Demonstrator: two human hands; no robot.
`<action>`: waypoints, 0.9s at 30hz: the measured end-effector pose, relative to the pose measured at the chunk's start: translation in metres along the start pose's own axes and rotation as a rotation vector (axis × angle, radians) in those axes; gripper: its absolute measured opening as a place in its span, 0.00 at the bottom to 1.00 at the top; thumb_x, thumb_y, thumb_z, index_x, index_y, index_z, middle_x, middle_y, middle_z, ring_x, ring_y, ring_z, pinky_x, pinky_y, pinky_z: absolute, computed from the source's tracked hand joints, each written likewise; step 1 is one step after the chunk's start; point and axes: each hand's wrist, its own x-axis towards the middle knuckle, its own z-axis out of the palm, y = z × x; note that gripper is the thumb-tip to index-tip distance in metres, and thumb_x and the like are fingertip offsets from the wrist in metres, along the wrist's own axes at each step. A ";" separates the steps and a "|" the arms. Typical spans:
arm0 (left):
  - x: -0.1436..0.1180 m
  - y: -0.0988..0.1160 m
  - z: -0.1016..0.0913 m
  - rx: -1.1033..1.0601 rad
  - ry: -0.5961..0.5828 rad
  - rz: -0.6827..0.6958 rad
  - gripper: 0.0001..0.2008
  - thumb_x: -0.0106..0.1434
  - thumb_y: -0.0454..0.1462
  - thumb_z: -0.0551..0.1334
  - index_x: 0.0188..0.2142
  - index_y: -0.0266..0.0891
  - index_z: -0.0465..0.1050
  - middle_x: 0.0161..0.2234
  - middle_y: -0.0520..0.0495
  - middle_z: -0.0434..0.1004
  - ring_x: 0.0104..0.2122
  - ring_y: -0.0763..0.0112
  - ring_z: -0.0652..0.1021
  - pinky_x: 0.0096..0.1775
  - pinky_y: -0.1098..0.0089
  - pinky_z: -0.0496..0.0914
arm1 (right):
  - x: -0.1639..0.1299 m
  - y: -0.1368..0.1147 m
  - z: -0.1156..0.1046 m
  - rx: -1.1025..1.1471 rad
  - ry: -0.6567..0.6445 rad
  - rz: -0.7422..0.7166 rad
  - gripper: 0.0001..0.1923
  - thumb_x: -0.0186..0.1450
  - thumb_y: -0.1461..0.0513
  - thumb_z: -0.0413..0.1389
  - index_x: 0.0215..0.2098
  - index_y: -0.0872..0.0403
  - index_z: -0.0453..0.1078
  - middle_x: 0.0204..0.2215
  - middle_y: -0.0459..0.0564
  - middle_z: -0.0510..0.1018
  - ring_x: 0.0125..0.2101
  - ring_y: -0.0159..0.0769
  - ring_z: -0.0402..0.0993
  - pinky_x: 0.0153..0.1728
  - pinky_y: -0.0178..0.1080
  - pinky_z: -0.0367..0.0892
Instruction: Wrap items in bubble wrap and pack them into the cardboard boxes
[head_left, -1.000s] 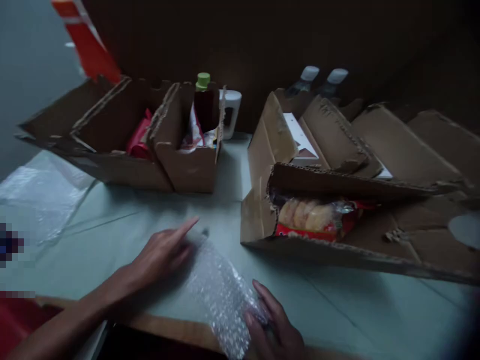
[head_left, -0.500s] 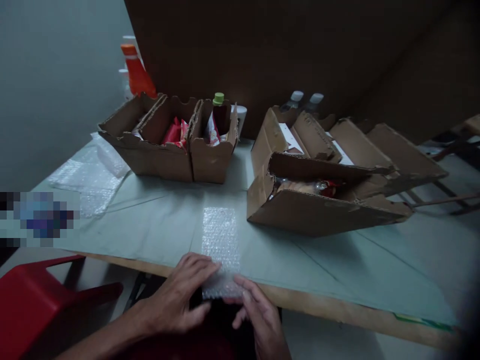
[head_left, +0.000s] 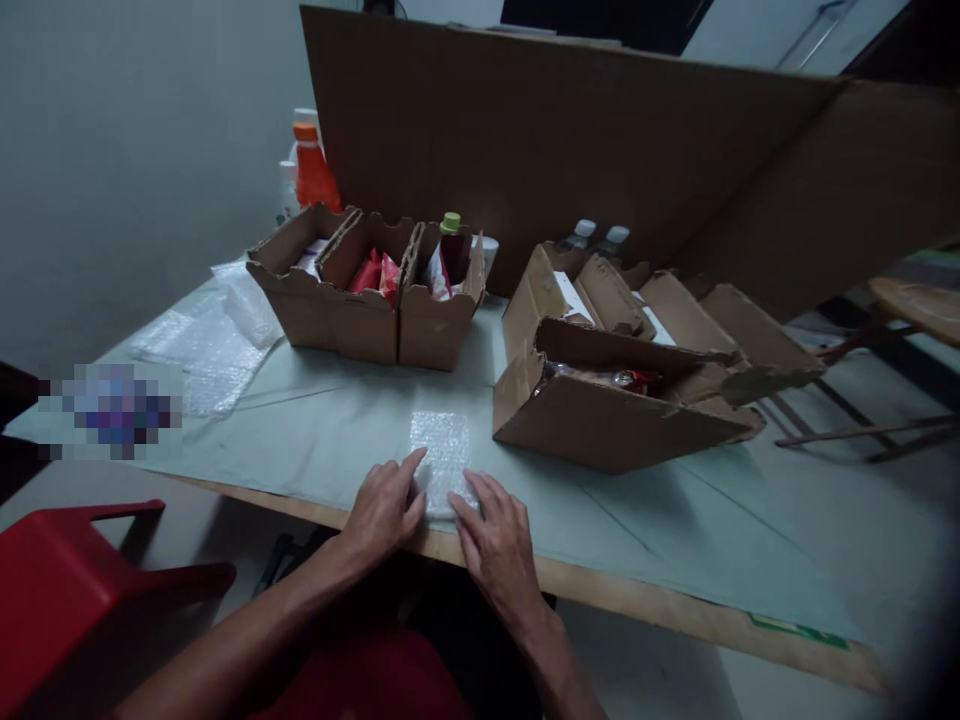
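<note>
A strip of clear bubble wrap (head_left: 440,432) lies flat on the pale green table cover near the front edge, its near end folded over into a thicker layer. At the left side of that fold, my left hand (head_left: 382,505) grips the wrap with thumb and forefinger. My right hand (head_left: 495,525) holds the opposite side, thumb on top and fingers curled along the edge. Both wrists rest over the table's front edge. Whether anything lies inside the fold cannot be made out.
Cardboard bins (head_left: 442,335) with red packets and a green-capped bottle stand back left; more cardboard bins (head_left: 592,440) stand right. Loose bubble wrap (head_left: 225,370) lies at left, near an orange bottle (head_left: 315,180). A cardboard panel (head_left: 525,140) rises behind. A red stool (head_left: 67,590) stands lower left.
The near end of the bubble wrap, earlier sticking out past the table edge, is now folded onto the table. Both hands have moved forward with it. The view has tilted up.
</note>
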 end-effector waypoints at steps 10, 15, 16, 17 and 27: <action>-0.017 0.003 -0.011 -0.072 0.039 0.197 0.21 0.65 0.30 0.56 0.57 0.40 0.69 0.41 0.42 0.79 0.41 0.59 0.75 0.47 0.56 0.68 | 0.015 -0.003 -0.013 0.235 -0.103 0.086 0.14 0.72 0.65 0.49 0.51 0.52 0.73 0.42 0.50 0.82 0.40 0.39 0.76 0.44 0.44 0.66; 0.017 -0.005 0.000 0.001 0.035 0.118 0.22 0.63 0.33 0.61 0.57 0.41 0.69 0.40 0.44 0.80 0.40 0.59 0.75 0.46 0.59 0.67 | 0.011 -0.007 -0.014 0.023 0.050 0.089 0.15 0.71 0.63 0.51 0.54 0.50 0.72 0.51 0.55 0.77 0.52 0.46 0.71 0.51 0.49 0.63; 0.023 -0.005 0.001 0.023 0.037 0.109 0.22 0.63 0.33 0.61 0.57 0.41 0.69 0.41 0.43 0.80 0.41 0.59 0.75 0.46 0.58 0.67 | 0.012 -0.008 -0.013 -0.002 0.027 0.061 0.15 0.70 0.63 0.52 0.54 0.50 0.72 0.51 0.55 0.77 0.53 0.47 0.70 0.52 0.49 0.63; 0.027 -0.005 0.000 0.036 0.046 0.097 0.21 0.63 0.34 0.62 0.56 0.41 0.70 0.42 0.43 0.79 0.42 0.58 0.75 0.47 0.58 0.67 | 0.014 -0.008 -0.010 -0.019 -0.003 0.037 0.15 0.70 0.64 0.53 0.53 0.50 0.72 0.51 0.55 0.77 0.53 0.47 0.70 0.52 0.50 0.62; -0.020 0.014 -0.025 -1.300 -0.049 -0.554 0.27 0.57 0.44 0.70 0.53 0.36 0.71 0.52 0.36 0.76 0.51 0.56 0.77 0.51 0.58 0.71 | 0.023 -0.012 -0.004 0.413 -0.009 0.414 0.14 0.71 0.57 0.51 0.48 0.53 0.75 0.41 0.52 0.82 0.41 0.41 0.77 0.41 0.41 0.70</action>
